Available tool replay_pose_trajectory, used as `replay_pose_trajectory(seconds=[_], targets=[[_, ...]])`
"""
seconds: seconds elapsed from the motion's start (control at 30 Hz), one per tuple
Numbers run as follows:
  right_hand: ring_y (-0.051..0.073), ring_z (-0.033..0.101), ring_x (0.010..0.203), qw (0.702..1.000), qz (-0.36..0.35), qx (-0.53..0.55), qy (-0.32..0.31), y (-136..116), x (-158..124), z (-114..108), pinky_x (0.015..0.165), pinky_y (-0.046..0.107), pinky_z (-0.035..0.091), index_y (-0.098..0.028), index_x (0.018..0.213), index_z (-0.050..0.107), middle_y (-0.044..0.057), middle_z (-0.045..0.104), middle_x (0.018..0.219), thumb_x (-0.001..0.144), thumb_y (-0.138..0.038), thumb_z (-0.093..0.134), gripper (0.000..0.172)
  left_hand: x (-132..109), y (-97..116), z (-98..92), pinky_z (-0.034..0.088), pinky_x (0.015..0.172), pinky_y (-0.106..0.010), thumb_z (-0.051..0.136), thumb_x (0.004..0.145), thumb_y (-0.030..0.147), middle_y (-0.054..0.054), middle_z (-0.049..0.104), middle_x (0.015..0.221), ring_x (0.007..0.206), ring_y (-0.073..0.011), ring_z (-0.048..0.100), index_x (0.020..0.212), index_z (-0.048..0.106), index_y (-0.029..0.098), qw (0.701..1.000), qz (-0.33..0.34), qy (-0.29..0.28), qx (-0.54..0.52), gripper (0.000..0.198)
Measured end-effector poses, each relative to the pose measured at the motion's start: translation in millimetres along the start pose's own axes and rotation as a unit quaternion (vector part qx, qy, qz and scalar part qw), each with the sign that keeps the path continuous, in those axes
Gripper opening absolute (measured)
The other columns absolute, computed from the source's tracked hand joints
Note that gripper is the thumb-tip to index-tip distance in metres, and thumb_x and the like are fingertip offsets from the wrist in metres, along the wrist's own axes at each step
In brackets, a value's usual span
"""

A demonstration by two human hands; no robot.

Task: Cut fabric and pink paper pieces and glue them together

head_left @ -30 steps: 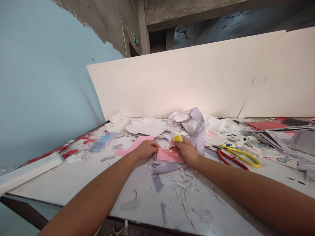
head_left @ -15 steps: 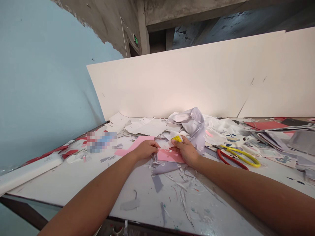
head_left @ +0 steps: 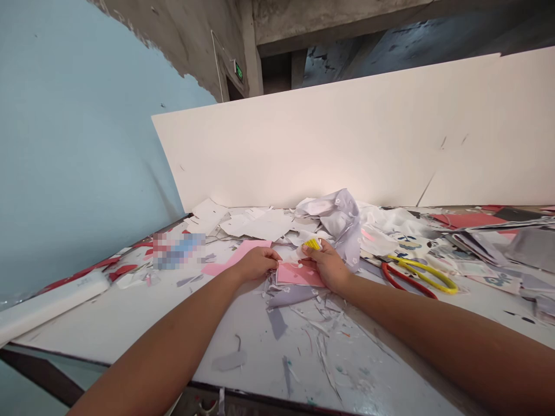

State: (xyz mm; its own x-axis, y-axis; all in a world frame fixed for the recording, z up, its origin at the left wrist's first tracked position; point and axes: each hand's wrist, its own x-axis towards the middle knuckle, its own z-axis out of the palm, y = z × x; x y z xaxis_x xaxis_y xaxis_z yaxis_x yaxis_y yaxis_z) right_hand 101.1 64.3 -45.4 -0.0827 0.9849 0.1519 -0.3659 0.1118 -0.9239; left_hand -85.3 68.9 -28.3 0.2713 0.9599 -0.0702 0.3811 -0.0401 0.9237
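Pink paper (head_left: 299,274) between both hands (head_left: 256,264) (head_left: 329,267) (half-curled)

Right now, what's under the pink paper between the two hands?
White scraps and a grey scrap show from under the near edge of the pink paper, on the white table. Whatever lies directly beneath the middle of the paper is covered and can't be seen.

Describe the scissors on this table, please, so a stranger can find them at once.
Find the long white board behind the cluttered table. Right of the person's right hand, beside the patterned white cloth, lie the scissors. Their red and yellow loop handles stand out among the scraps.
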Motion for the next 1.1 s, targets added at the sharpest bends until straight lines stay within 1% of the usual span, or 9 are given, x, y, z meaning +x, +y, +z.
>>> replay_pose_trajectory(seconds=[0.17, 0.4, 0.6, 0.73, 0.9, 1.1], targets=[[0.011, 0.058, 0.062, 1.000, -0.002, -0.004, -0.001, 0.4, -0.4, -0.3, 0.063, 0.026, 0.051, -0.022, 0.079, 0.051, -0.004, 0.057, 0.069, 0.062, -0.025, 0.068, 0.024, -0.2, 0.3, -0.4, 0.031, 0.044, -0.019, 0.055, 0.057, 0.017, 0.003, 0.050, 0.055, 0.047, -0.0067, 0.043, 0.069, 0.058, 0.015, 1.000, 0.002, -0.006, 0.001, 0.013], [0.011, 0.057, 0.058, 1.000, -0.003, -0.010, -0.009, 2.1, 0.1, -2.0, 0.061, 0.026, 0.051, -0.021, 0.077, 0.050, -0.003, 0.056, 0.067, 0.063, -0.025, 0.067, 0.023, 0.9, -2.0, -1.6, 0.030, 0.044, -0.020, 0.057, 0.056, 0.020, 0.002, 0.051, 0.057, 0.048, -0.0075, 0.043, 0.071, 0.060, 0.015, 1.000, 0.000, -0.003, 0.017, 0.016], [0.011, 0.058, 0.058, 1.000, -0.003, -0.008, -0.024, 2.1, -0.2, -1.7, 0.061, 0.026, 0.051, -0.021, 0.076, 0.050, -0.004, 0.057, 0.067, 0.064, -0.025, 0.066, 0.021, -0.3, -0.5, -2.0, 0.034, 0.050, -0.021, 0.056, 0.057, 0.021, 0.002, 0.053, 0.058, 0.052, -0.0082, 0.046, 0.070, 0.060, 0.015, 1.000, 0.010, -0.003, 0.024, 0.015], [0.010, 0.057, 0.053, 1.000, 0.005, -0.008, -0.028, -0.7, -2.2, -0.3, 0.057, 0.026, 0.051, -0.022, 0.076, 0.048, -0.004, 0.057, 0.065, 0.063, -0.024, 0.066, 0.023, -0.6, 0.5, -1.7, 0.034, 0.049, -0.022, 0.056, 0.056, 0.021, 0.002, 0.053, 0.058, 0.051, -0.0085, 0.046, 0.070, 0.060, 0.015, 1.000, 0.011, -0.002, 0.029, 0.015], [0.012, 0.057, 0.052, 0.999, 0.013, -0.012, -0.038, -4.3, -5.3, 1.9, 0.055, 0.027, 0.051, -0.021, 0.075, 0.046, -0.005, 0.057, 0.062, 0.063, -0.022, 0.066, 0.023, 2.3, -3.6, -2.4, 0.033, 0.048, -0.021, 0.055, 0.057, 0.022, 0.001, 0.054, 0.060, 0.049, -0.0077, 0.045, 0.071, 0.060, 0.015, 0.999, 0.011, 0.003, 0.040, 0.015], [0.012, 0.058, 0.051, 0.998, 0.013, -0.024, -0.048, -1.1, -4.3, 0.5, 0.048, 0.025, 0.048, -0.021, 0.076, 0.045, -0.004, 0.059, 0.062, 0.063, -0.024, 0.065, 0.024, 3.8, -6.0, -2.5, 0.032, 0.046, -0.020, 0.055, 0.058, 0.022, 0.001, 0.054, 0.061, 0.049, -0.0073, 0.044, 0.072, 0.060, 0.015, 0.999, 0.012, 0.002, 0.044, 0.016]])
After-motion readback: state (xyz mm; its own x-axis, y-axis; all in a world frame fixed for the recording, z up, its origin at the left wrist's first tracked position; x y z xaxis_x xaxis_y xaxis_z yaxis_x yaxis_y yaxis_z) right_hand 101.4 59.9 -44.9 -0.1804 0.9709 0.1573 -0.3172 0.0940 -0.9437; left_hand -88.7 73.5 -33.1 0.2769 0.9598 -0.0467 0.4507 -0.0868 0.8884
